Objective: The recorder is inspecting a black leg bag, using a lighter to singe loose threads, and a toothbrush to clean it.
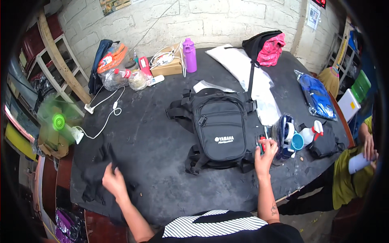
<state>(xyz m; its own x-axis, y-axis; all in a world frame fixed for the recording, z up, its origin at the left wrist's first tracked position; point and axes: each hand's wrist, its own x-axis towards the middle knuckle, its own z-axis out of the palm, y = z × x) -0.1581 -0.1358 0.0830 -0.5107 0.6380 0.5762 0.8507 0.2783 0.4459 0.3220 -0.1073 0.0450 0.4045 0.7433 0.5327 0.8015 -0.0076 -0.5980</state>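
A black backpack (pixel 221 133) with a zipped front pocket and white lettering lies face up on the dark table, its straps spread around it. To its left, my left hand (pixel 114 182) is closed on a black strap (pixel 112 156) that stands up from a heap of black fabric and straps (pixel 95 184), partly blurred. Beside the backpack's lower right side, my right hand (pixel 266 157) has its fingers closed around a small red and dark green item (pixel 262 145). Its exact kind is hidden by the fingers.
A clear pouch (pixel 282 139), blue cup (pixel 298 141) and spray bottle (pixel 311 133) stand right of my right hand. A purple bottle (pixel 189 56) and cardboard box (pixel 168 67) stand behind. A white cable (pixel 109 111) crosses the left side. Another person (pixel 352 178) is at the right.
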